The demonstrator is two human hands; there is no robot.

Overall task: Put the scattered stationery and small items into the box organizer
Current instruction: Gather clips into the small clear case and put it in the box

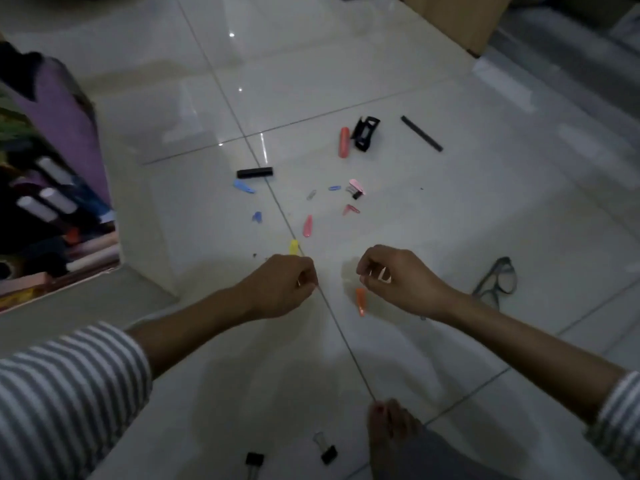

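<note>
Small items lie scattered on the white tiled floor: a yellow clip point(293, 247), a pink clip point(307, 226), blue clips point(244, 186), paper clips point(311, 194), a salmon tube point(344, 142), a black claw clip point(365, 133), a black bar point(255, 172) and a dark strip point(421, 133). My left hand point(280, 285) hovers with its fingers curled just below the yellow clip; a small glint shows inside it. My right hand point(391, 278) pinches a small pale piece above an orange clip point(361, 301). The box organizer point(52, 209) stands at the left, with several things in it.
Eyeglasses point(498, 278) lie to the right of my right hand. Two black binder clips point(328, 452) point(254, 460) sit near my foot point(391, 427) at the bottom. A cardboard box point(460, 19) stands at the far top right.
</note>
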